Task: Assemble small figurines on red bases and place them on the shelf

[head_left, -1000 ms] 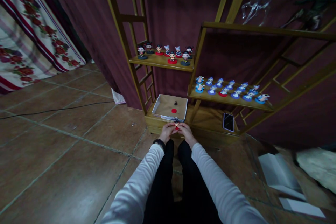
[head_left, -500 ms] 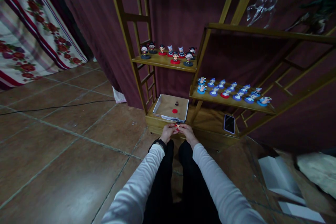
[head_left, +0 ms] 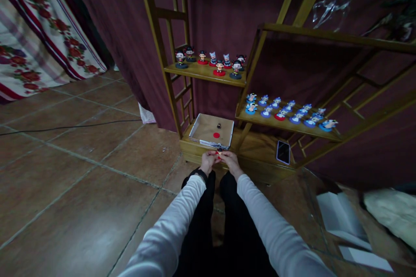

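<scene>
My left hand [head_left: 208,160] and my right hand [head_left: 230,160] meet in front of me, both pinched on a small figurine with a red base [head_left: 220,153]. Just beyond them an open cardboard box [head_left: 204,129] sits on the bottom board of a wooden shelf unit [head_left: 257,146]. Inside the box lie a red disc [head_left: 216,135] and a small dark piece [head_left: 219,125]. My legs in dark trousers are below the hands.
A higher shelf [head_left: 208,72] carries several dark-haired figurines; a lower shelf [head_left: 286,124] holds several blue ones. A phone [head_left: 282,152] lies on the bottom board. White boxes [head_left: 344,220] lie on the tiled floor at right; a cable [head_left: 65,127] runs at left.
The camera view has shifted slightly left and up. Both hands stay together on the figurine, nearly in place.
</scene>
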Motion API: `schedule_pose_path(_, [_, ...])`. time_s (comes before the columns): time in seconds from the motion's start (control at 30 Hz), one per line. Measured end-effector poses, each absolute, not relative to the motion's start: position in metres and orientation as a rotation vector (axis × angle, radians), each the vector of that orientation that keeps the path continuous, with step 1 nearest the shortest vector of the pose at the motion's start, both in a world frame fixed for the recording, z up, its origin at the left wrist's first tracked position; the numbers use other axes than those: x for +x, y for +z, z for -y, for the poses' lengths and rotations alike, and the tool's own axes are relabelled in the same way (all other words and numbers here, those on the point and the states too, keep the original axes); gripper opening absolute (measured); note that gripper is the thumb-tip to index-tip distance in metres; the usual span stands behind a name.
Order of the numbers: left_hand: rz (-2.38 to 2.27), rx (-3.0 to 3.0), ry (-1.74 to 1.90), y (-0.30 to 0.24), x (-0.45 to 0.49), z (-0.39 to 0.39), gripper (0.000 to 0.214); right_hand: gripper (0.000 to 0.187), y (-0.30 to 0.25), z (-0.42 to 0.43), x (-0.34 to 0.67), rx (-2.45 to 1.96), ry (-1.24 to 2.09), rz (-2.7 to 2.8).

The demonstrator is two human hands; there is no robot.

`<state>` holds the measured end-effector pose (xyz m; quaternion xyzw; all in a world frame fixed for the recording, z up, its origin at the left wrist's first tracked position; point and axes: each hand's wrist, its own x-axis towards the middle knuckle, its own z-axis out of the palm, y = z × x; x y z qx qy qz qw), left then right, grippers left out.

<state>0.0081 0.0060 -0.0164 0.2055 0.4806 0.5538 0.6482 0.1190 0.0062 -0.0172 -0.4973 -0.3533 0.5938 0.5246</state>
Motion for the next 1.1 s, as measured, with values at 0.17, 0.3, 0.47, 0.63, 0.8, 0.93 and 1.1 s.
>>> schedule_pose_path(0.17, [-1.104,0.439,1.225,-0.013,0.004,-0.007,0.021,0.027,-0.015,-0.005,0.118,-1.134,1.446,0.861])
schedule_pose_path(0.3, [-1.062,0.443,1.19,-0.012,-0.001,-0.007,0.02,0.025,-0.013,-0.003,0.117,-1.093,1.413,0.864])
schedule_pose_path(0.47, [-1.045,0.466,1.151,-0.011,-0.003,-0.007,0.021,0.024,-0.011,-0.001,0.117,-1.07,1.41,0.863])
schedule_pose_path(0.63, [-1.084,0.479,1.189,-0.012,0.001,-0.006,0.023,0.024,-0.015,-0.002,0.119,-1.093,1.4,0.862])
schedule_pose_path(0.8, [-1.041,0.487,1.234,-0.012,0.002,-0.006,0.027,0.025,-0.019,-0.005,0.121,-1.062,1.404,0.895])
schedule_pose_path(0.93, [-0.909,0.517,1.234,-0.011,-0.001,-0.005,0.031,0.04,-0.019,-0.005,0.125,-0.982,1.374,0.916])
schedule_pose_path(1.1, [-0.813,0.585,1.224,-0.007,-0.003,-0.003,0.041,0.044,-0.013,-0.003,0.128,-0.932,1.36,0.955])
